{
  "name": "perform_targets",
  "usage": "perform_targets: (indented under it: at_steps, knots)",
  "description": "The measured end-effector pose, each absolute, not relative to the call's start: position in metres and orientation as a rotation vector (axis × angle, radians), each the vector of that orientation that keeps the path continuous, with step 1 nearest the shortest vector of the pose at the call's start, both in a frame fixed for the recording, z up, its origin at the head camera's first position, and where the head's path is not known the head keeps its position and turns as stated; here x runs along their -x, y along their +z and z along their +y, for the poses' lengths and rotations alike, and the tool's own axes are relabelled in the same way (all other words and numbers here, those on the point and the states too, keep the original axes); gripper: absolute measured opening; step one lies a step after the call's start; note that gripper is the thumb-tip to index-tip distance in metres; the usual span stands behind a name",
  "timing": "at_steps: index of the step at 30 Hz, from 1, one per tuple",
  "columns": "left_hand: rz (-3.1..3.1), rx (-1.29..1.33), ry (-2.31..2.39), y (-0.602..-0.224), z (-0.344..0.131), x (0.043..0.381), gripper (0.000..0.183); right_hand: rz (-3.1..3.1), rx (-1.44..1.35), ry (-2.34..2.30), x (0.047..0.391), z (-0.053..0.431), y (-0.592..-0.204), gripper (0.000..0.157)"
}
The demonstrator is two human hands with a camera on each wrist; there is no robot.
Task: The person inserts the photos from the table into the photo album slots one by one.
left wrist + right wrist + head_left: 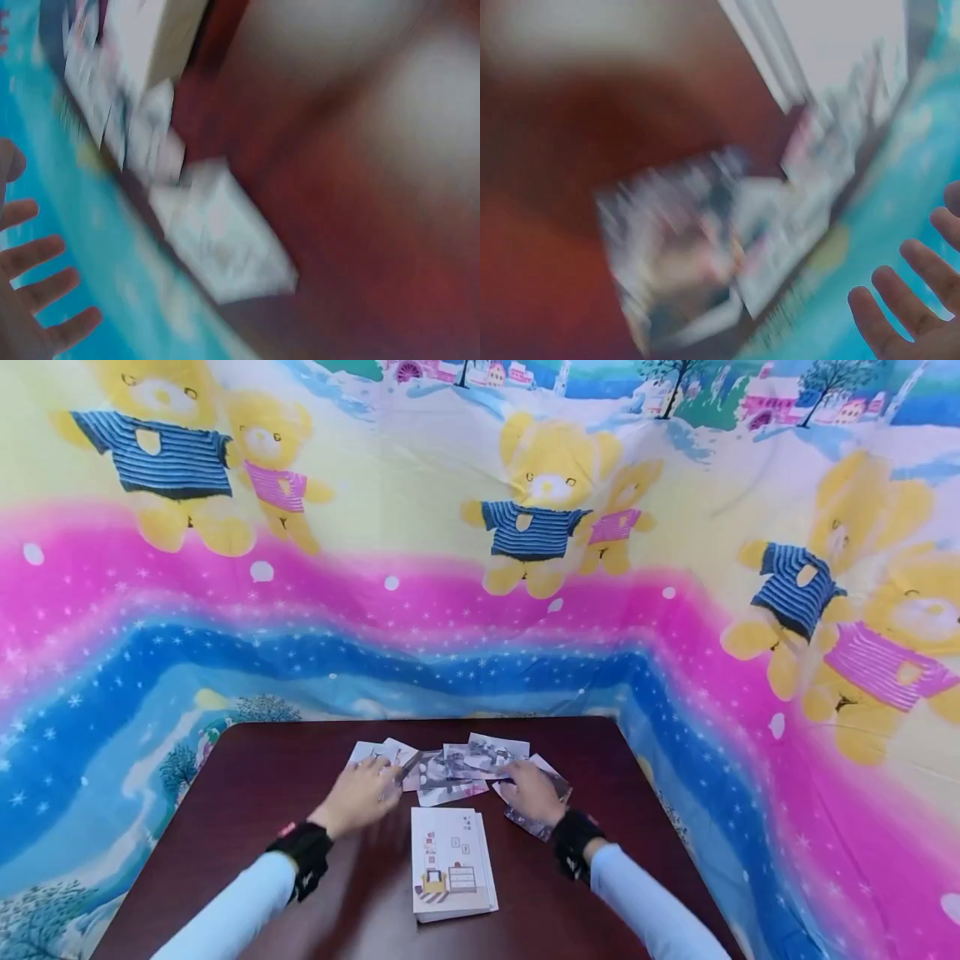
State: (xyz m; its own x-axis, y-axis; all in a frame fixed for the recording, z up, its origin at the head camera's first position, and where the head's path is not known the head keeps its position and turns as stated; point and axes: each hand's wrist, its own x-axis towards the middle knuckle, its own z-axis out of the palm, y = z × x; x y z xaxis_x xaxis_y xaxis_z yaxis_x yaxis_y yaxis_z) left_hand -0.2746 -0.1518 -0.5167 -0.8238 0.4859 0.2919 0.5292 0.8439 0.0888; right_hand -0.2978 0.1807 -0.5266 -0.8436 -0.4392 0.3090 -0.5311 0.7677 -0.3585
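Observation:
Printed photo cards (450, 777) lie overlapping in a loose row across the table. In the head view my left hand (358, 795) is over the cards at the row's left end; the left wrist view shows its fingers (46, 289) spread, with a pale card (225, 240) nearby. My right hand (534, 793) is above the cards at the right end, covering part of them. Its fingers (907, 296) look extended and apart in the right wrist view, beside a darker photo card (679, 247). Both wrist views are blurred, and neither hand shows anything held.
Between the forearms a thick white booklet (452, 864), with a drawn chair and drawers on its cover, lies on the dark red-brown table (247, 810). A cloth (420, 610) printed with bears hangs behind and beside the table. Black bands (303, 858) circle both wrists.

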Motion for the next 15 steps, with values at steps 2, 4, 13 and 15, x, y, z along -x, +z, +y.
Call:
perform_targets:
  at_steps: [2,4,13,15]
  knots:
    - [-2.683,0.832,-0.291,-0.541,-0.140,0.257,0.041,-2.701,-0.825,0.713,0.276,0.177,-0.551,0.022]
    - [-2.604,0.897,-0.334,-0.561,-0.127,0.238,0.042,-2.704,-0.852,0.752,0.255,0.172,-0.572,0.023]
    - [-2.326,1.070,-0.376,-0.620,-0.090,0.183,0.057,-2.740,-0.733,0.883,0.204,0.150,-0.629,0.033]
    - [-2.309,1.056,-0.363,-0.628,-0.089,0.179,0.059,-2.744,-0.686,0.929,0.200,0.149,-0.634,0.034]
